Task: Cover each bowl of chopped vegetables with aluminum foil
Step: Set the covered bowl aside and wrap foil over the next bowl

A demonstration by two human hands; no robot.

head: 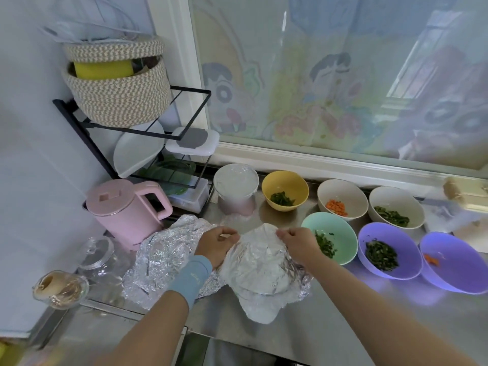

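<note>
Our left hand (217, 243) and right hand (299, 241) sit a little apart at the far edge of the foil (260, 262). Each pinches it between thumb and curled fingers, knuckles up. Both forearms reach in from the near edge of the worktop (330, 318), and the left wrist wears a blue band (191, 280).

We cannot see the bowl under the foil. Only a round rim shape pressing through on the near side tells us it is there, and its colour and contents are hidden. Our left wrist covers the sheet's left edge, and our right forearm crosses the near-left rim of the mint bowl (340, 228).

The foil is creased and domed, and its near corner lies loose on the worktop. It sits at the front, between a crumpled heap of spare foil (161, 257) on the left and the mint bowl on the right. Behind it stands a wrapped bowl (235, 180), already covered on top.

Six bowls are uncovered:
- a yellow bowl (286, 182) and the mint one, both with chopped greens
- a beige bowl (343, 190) with diced carrot
- a second beige bowl (394, 198) with greens
- a purple bowl (385, 233) with greens
- a last purple bowl (456, 260) with a few carrot bits
</note>
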